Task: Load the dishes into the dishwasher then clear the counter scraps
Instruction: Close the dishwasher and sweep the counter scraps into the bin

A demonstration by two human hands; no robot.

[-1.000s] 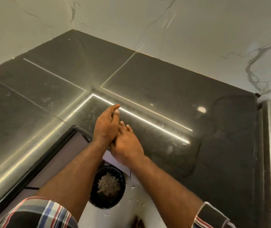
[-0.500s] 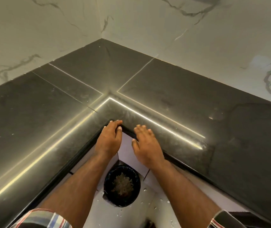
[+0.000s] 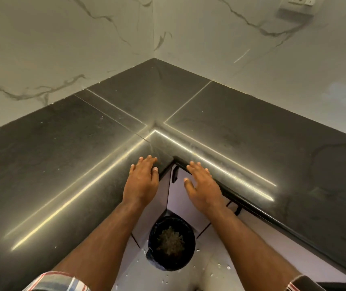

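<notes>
Head view: left hand (image 3: 141,183) lies flat with fingers spread on the black counter (image 3: 62,164) at its inner corner; right hand (image 3: 202,185), fingers straight and holding nothing, hovers over the counter edge at its 3 o'clock. Black bin (image 3: 171,242) holding scraps (image 3: 170,241) sits on the floor at 6 o'clock, between the forearms.
</notes>
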